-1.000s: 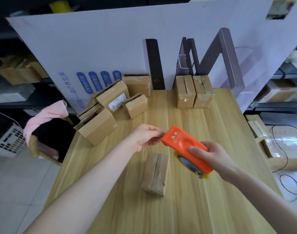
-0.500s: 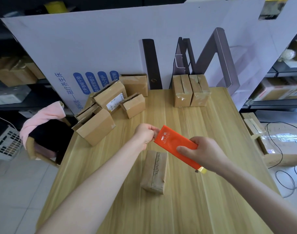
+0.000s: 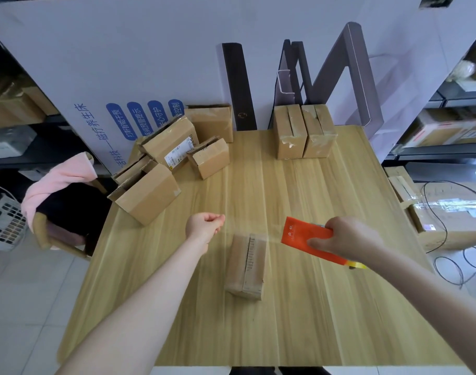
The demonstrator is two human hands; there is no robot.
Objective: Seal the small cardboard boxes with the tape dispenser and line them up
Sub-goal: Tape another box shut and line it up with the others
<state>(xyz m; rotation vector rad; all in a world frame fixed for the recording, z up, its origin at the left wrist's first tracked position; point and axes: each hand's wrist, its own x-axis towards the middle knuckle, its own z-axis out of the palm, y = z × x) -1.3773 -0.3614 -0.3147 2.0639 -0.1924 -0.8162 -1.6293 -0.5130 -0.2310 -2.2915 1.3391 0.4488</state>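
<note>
Right hand (image 3: 347, 238) wrapped round orange tape dispenser (image 3: 305, 236), thumb on its face, held above table (image 3: 299, 334), just right of small cardboard box (image 3: 247, 262). Left hand (image 3: 205, 226) raised left of box, fingertips pinched on end of faint clear strip (image 3: 254, 230) spanning to dispenser (barely visible against wood). Box lay near table middle, untouched; two taped boxes (image 3: 303, 131) side by side at far edge. Risks: slack strip could fold onto itself; skewed lowering could miss centre seam; light unpinned box could slide or lift once tape grabbed.
</note>
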